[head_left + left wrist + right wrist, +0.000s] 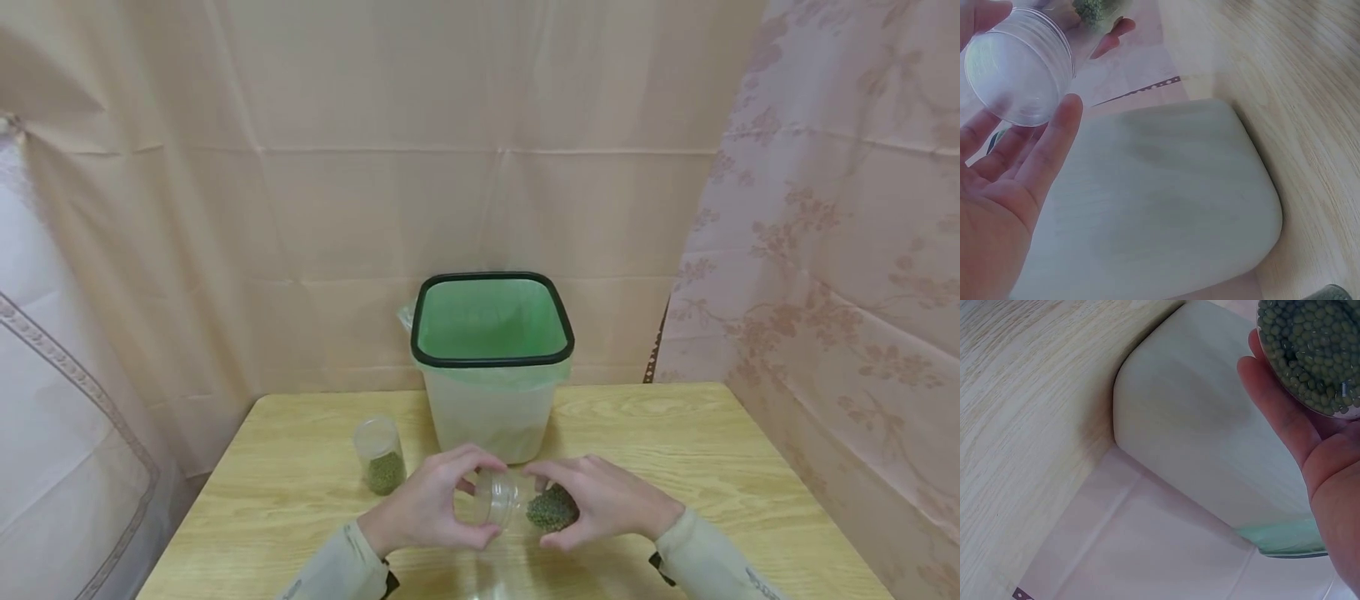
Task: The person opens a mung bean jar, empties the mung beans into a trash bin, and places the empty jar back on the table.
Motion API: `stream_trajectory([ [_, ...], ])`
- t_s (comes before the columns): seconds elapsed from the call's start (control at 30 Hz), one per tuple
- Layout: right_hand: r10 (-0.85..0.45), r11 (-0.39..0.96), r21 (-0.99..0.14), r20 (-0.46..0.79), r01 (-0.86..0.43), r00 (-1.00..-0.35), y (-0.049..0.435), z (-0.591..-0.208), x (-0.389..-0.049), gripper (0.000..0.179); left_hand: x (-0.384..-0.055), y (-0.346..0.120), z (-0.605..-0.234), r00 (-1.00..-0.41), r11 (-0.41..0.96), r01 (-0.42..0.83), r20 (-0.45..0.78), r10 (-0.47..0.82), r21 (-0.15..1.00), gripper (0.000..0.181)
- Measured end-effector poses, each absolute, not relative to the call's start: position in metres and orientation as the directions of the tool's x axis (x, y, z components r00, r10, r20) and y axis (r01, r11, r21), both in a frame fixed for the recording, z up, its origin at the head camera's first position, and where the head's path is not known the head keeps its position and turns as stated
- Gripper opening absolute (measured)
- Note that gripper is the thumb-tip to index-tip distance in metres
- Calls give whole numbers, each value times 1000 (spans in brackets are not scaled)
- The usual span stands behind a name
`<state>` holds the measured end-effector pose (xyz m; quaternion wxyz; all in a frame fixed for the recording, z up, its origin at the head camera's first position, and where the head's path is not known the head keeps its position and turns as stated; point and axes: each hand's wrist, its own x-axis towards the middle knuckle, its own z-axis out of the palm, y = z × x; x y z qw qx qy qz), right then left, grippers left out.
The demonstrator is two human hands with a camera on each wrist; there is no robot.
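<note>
A clear jar of green beans (552, 509) lies on its side in my right hand (603, 500), with thumb and fingers curved round its bean-filled end. The beans press against the clear base in the right wrist view. My left hand (442, 500) holds a clear round lid (495, 497) between thumb and fingers, facing the jar's other end. In the left wrist view the lid (1019, 69) shows a ridged rim. I cannot tell whether lid and jar are still joined. Both hands are low over the table, in front of a white bin (487, 417).
Left of the bin a second clear jar (377, 442) stands upright, partly filled with green beans. A green bag lines the bin under its black rim (491, 362). Beneath everything is a wood-grain table (300, 467), with beige cloth (360, 208) hanging behind and floral cloth (847, 275) at right.
</note>
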<state>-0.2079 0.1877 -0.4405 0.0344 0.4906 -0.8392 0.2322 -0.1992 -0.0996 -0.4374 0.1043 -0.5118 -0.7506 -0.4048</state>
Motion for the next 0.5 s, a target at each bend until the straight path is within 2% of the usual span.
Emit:
stream_trajectory([
  [0.5, -798, 399, -355, 320, -845, -511, 188, -440, -210, 70, -200, -100, -434, -457, 141, 852, 586, 669, 504, 63],
])
